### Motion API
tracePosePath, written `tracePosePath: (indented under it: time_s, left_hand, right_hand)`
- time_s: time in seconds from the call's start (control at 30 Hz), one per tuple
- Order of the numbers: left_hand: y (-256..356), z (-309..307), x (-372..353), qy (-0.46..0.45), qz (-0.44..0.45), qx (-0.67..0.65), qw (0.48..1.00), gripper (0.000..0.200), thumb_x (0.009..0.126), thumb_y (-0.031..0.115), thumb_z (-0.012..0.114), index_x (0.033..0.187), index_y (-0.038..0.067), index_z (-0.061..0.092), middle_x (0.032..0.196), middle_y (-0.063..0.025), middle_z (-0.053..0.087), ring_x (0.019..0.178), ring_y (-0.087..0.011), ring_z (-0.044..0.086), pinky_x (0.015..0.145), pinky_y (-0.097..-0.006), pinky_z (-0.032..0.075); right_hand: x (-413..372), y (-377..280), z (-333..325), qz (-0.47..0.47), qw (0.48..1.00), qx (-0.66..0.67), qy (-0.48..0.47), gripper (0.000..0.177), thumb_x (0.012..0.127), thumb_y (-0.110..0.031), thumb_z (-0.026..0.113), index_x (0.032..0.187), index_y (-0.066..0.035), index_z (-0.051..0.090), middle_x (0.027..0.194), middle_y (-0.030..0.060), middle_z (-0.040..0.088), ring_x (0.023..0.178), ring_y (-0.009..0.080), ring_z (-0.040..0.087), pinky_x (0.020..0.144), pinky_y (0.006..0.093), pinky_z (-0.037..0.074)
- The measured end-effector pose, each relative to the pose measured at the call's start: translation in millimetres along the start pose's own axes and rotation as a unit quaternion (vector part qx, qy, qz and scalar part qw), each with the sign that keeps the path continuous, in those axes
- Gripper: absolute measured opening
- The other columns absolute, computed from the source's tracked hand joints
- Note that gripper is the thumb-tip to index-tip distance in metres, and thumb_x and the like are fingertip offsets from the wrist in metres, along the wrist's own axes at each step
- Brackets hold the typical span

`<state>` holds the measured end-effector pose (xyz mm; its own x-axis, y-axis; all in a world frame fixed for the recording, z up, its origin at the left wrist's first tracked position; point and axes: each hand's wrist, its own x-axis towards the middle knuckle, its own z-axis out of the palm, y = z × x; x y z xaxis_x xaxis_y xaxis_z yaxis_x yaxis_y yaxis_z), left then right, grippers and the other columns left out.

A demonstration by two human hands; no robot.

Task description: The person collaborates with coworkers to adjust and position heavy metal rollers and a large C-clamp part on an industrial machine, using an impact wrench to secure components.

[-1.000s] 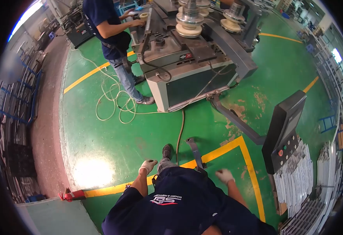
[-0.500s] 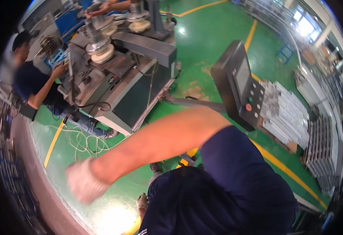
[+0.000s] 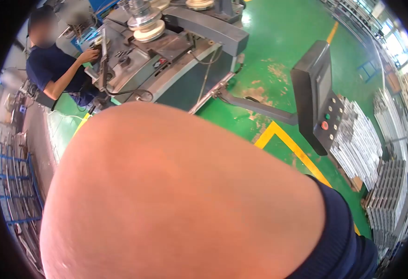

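Green floor (image 3: pixel 278 42) carried yellow line (image 3: pixel 290 146); grey machine (image 3: pixel 167 56) stood centre; metal profiles (image 3: pixel 357 139) lay stacked right.

The dark, button-faced control panel (image 3: pixel 322 100) stands tilted, near the grey roller machine (image 3: pixel 167 51).

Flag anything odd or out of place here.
The person's bare arm fills most of the frame, blocking the view below. Green floor paint is worn through in patches beside the control pendant.
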<state>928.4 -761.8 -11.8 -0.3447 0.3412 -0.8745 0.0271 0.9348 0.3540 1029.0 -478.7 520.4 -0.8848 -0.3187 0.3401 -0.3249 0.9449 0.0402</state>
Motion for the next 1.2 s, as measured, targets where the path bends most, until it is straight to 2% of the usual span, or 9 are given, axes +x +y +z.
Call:
tracePosePath:
  time_s: [0.27, 0.5, 0.67, 0.8, 0.87, 0.93, 1.0, 1.17, 1.2]
  left_hand:
    - [3.6, 20.5, -23.3, -0.014, 0.009, 0.023, 1.0, 0.038, 0.094, 0.034, 0.073, 0.116, 0.004, 0.077, 0.085, -0.0044, 0.067, 0.069, -0.0158, 0.06, 0.058, -0.0323, 0.049]
    - [71.0, 24.4, 2.9, -0.003, 0.037, 0.002, 0.999, 0.042, 0.093, 0.035, 0.074, 0.121, 0.003, 0.077, 0.086, -0.0048, 0.068, 0.069, -0.0159, 0.061, 0.057, -0.0319, 0.049]
    - [100.2, 28.3, 42.5, -0.058, 0.029, -0.025, 0.998, 0.035, 0.095, 0.03, 0.07, 0.121, 0.007, 0.072, 0.089, -0.0003, 0.064, 0.072, -0.0127, 0.057, 0.06, -0.0316, 0.046]
    - [111.7, 48.8, 39.6, -0.052, 0.079, -0.011, 0.995, 0.054, 0.093, 0.04, 0.075, 0.132, 0.003, 0.075, 0.088, -0.0061, 0.07, 0.069, -0.016, 0.062, 0.061, -0.0325, 0.05]
    - [108.0, 49.2, 37.7, -0.074, 0.152, 0.084, 0.982, 0.053, 0.094, 0.04, 0.074, 0.131, 0.002, 0.076, 0.092, -0.0072, 0.072, 0.075, -0.017, 0.065, 0.064, -0.0338, 0.052]
    - [102.7, 50.6, 32.1, -0.101, 0.187, 0.096, 0.972, 0.031, 0.099, 0.027, 0.066, 0.113, 0.0, 0.073, 0.095, -0.0076, 0.072, 0.082, -0.0165, 0.067, 0.069, -0.0334, 0.054]
    - [112.6, 61.5, 33.6, -0.069, 0.141, -0.007, 0.988, 0.042, 0.096, 0.033, 0.071, 0.12, -0.002, 0.076, 0.092, -0.008, 0.074, 0.077, -0.0162, 0.067, 0.066, -0.033, 0.053]
    - [190.8, 83.3, 3.8, -0.083, 0.238, -0.047, 0.967, 0.042, 0.094, 0.033, 0.076, 0.106, -0.007, 0.079, 0.081, -0.0088, 0.076, 0.07, -0.0153, 0.069, 0.065, -0.0326, 0.055]
    - [236.9, 88.3, -33.2, -0.098, 0.273, -0.023, 0.957, 0.042, 0.094, 0.033, 0.077, 0.101, -0.008, 0.08, 0.078, -0.0093, 0.075, 0.068, -0.0151, 0.069, 0.064, -0.0328, 0.055]
  right_hand:
    - [13.2, -1.6, -11.1, -0.007, 0.997, -0.016, -0.072, 0.012, 0.081, -0.021, 0.081, 0.089, -0.014, 0.084, 0.09, 0.0075, 0.078, 0.081, 0.0264, 0.074, 0.069, 0.0447, 0.062]
    - [-17.9, 57.7, -111.4, 0.062, 0.969, -0.099, -0.218, 0.017, 0.082, -0.022, 0.081, 0.097, -0.016, 0.086, 0.099, 0.0061, 0.08, 0.088, 0.0258, 0.075, 0.074, 0.0442, 0.063]
    - [-156.2, 44.1, -59.6, 0.221, 0.968, -0.079, -0.095, 0.006, 0.074, -0.016, 0.075, 0.069, -0.013, 0.075, 0.069, 0.0075, 0.074, 0.07, 0.0269, 0.076, 0.06, 0.0417, 0.061]
    - [-283.5, 18.2, 20.1, 0.376, 0.924, -0.01, -0.074, 0.027, 0.094, -0.034, 0.071, 0.094, -0.007, 0.073, 0.086, 0.0132, 0.072, 0.085, 0.0322, 0.076, 0.076, 0.0464, 0.061]
    - [-321.5, -8.4, 36.4, 0.501, 0.843, 0.097, -0.171, 0.037, 0.099, -0.041, 0.069, 0.11, -0.006, 0.071, 0.106, 0.0138, 0.074, 0.093, 0.0337, 0.075, 0.085, 0.0465, 0.06]
    - [-366.2, -46.2, 74.3, 0.562, 0.806, 0.184, 0.034, 0.044, 0.099, -0.045, 0.072, 0.116, -0.005, 0.073, 0.113, 0.0154, 0.077, 0.096, 0.0339, 0.076, 0.086, 0.0435, 0.061]
    - [-375.4, -86.3, 94.9, 0.618, 0.699, 0.207, 0.294, 0.03, 0.091, -0.028, 0.087, 0.101, -0.003, 0.074, 0.084, 0.0102, 0.073, 0.075, 0.0189, 0.072, 0.067, 0.0337, 0.057]
    - [-387.6, -154.5, 153.5, 0.69, 0.359, 0.284, 0.561, 0.032, 0.092, -0.021, 0.087, 0.074, -0.006, 0.066, 0.059, -0.0008, 0.058, 0.05, 0.0068, 0.054, 0.046, 0.0281, 0.04]
    - [-383.1, -149.4, 122.3, 0.697, 0.345, 0.261, 0.572, 0.039, 0.092, -0.015, 0.085, 0.065, -0.01, 0.058, 0.056, -0.0039, 0.055, 0.044, 0.0058, 0.049, 0.043, 0.0275, 0.035]
